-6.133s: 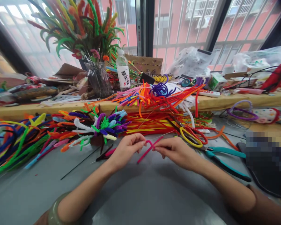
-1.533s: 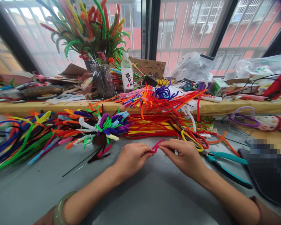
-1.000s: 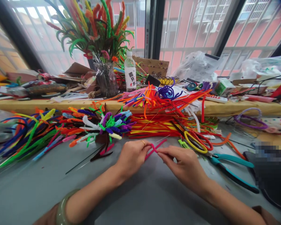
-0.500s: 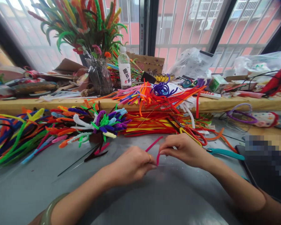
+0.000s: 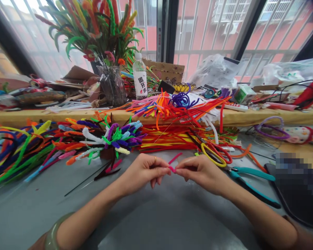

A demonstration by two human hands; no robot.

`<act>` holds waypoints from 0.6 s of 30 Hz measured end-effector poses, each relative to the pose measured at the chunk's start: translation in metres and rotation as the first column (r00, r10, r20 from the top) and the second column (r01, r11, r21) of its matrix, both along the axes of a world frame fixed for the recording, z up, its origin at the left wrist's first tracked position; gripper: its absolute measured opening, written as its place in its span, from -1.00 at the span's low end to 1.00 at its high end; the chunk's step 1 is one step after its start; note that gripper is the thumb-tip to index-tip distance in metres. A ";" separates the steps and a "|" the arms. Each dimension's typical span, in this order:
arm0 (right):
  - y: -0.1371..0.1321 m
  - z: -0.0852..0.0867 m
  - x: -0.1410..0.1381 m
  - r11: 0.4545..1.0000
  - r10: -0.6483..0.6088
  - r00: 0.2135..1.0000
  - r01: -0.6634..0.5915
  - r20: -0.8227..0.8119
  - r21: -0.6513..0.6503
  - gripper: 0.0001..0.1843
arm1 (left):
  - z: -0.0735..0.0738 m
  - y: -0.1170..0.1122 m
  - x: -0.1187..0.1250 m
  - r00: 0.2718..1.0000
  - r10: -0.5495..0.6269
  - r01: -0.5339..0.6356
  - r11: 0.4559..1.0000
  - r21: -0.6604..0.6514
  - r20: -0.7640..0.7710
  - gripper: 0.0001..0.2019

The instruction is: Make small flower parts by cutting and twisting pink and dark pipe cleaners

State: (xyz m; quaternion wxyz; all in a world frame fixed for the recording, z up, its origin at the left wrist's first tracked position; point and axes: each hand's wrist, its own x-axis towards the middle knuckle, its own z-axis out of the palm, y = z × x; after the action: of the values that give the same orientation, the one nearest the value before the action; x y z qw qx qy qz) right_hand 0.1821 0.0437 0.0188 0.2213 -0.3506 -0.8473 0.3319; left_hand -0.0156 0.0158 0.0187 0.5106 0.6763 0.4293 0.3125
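Both of my hands meet over the grey table (image 5: 156,222), pinching one pink pipe cleaner (image 5: 174,160). My left hand (image 5: 143,171) grips it with thumb and fingertips; a ring shows on one finger and a green bangle on the wrist. My right hand (image 5: 200,171) pinches the same piece from the other side, fingertips almost touching the left ones. A short free end of the pink stem sticks up and to the right between the hands. The rest of it is hidden inside my fingers.
Scissors with yellow and red handles (image 5: 214,154) and teal pliers (image 5: 250,180) lie right of my hands. Heaps of coloured pipe cleaners (image 5: 41,146) and a finished bundle (image 5: 112,139) fill the left. A water bottle (image 5: 140,78) and vase (image 5: 112,85) stand on the shelf.
The hands have come level and closer again; the pink stem, bent downward half a second ago, is now bunched short between the fingertips with only a small end showing.
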 end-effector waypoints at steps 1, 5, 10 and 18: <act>0.003 0.001 0.002 0.999 0.022 1.000 -0.022 -0.017 -0.041 -0.72 | 0.001 -0.002 0.000 0.998 -0.059 0.059 0.998 -0.007 -0.020 -0.76; 0.009 0.006 0.006 0.998 0.064 0.998 -0.065 0.018 0.020 -0.76 | 0.000 -0.007 0.005 0.939 -0.198 0.244 0.960 0.139 -0.281 -0.77; -0.004 0.008 0.002 0.957 -0.040 0.998 0.025 0.047 0.289 -0.81 | -0.011 -0.001 0.009 0.894 0.109 0.069 0.925 0.374 -0.434 -0.76; -0.002 -0.001 0.000 0.993 -0.048 0.999 0.049 -0.014 0.110 -0.75 | -0.003 0.006 -0.003 0.999 0.045 -0.045 0.999 -0.030 -0.012 -0.75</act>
State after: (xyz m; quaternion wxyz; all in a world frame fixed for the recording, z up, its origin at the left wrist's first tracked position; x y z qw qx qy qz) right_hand 0.1820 0.0414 0.0177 0.2531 -0.3564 -0.8543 0.2811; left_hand -0.0187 0.0220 0.0161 0.5111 0.6604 0.4518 0.3136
